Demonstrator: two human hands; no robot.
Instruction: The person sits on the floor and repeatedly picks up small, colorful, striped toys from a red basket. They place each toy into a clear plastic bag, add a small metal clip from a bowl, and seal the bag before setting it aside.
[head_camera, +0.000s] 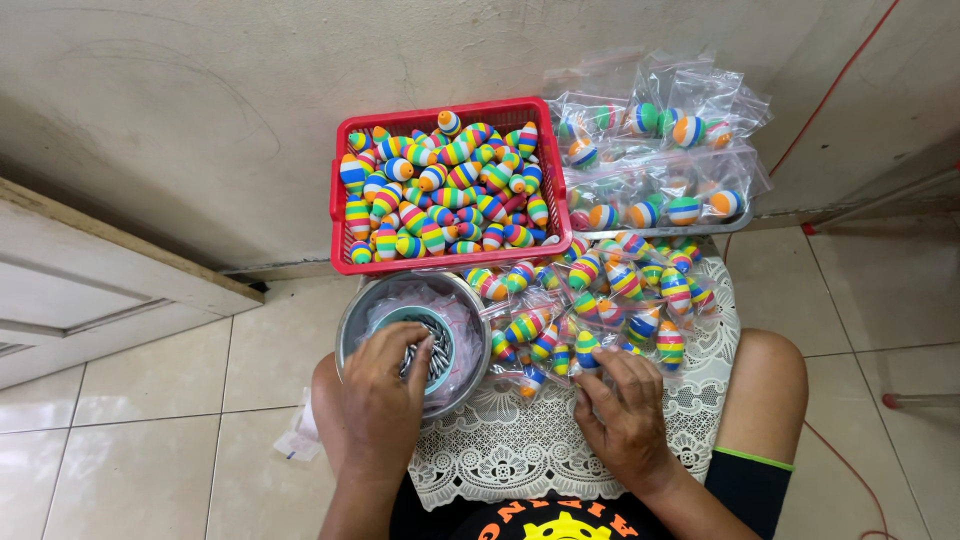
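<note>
My left hand (385, 390) reaches into a small teal bowl (440, 330) of thin metal pieces, which sits inside a steel bowl (352, 320) lined with pink bags. Its fingers are down among the metal pieces; what they pinch is hidden. My right hand (625, 405) rests on a white lace cloth (520, 440) over my lap, fingers curled on a clear bag holding a rainbow-striped toy (587, 350). A heap of bagged striped toys (620, 290) lies just beyond it.
A red plastic basket (340, 195) full of loose striped toys stands against the wall. A grey tray (660, 228) with bagged toys sits to its right. A white door frame (100, 270) is at left, red cable (830, 80) at right.
</note>
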